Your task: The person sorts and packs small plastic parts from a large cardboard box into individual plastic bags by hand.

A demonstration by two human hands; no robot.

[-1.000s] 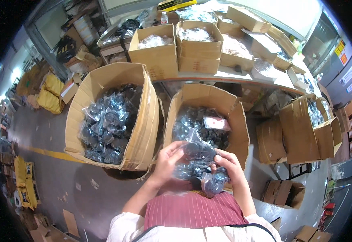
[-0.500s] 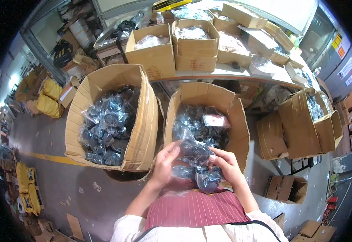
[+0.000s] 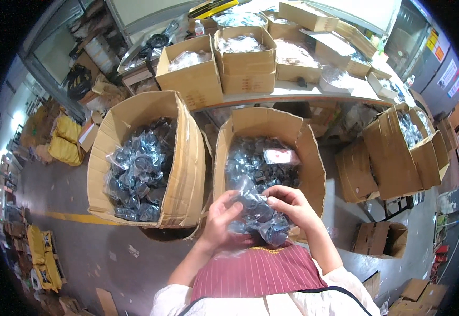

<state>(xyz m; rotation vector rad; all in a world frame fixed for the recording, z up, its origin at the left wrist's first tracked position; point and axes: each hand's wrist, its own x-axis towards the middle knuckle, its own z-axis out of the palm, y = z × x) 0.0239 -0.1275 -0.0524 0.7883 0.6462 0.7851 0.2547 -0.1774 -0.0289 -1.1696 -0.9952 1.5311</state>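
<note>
Both arms come up from the bottom, bent in toward the middle. The left hand point(image 3: 223, 217) and the right hand point(image 3: 291, 206) hold a clear plastic bag of dark small parts point(image 3: 258, 213) between them, fingers clamped on its sides. The bag is just above the striped red apron point(image 3: 258, 271), in front of the open brown cardboard box of the same bags point(image 3: 269, 152).
</note>
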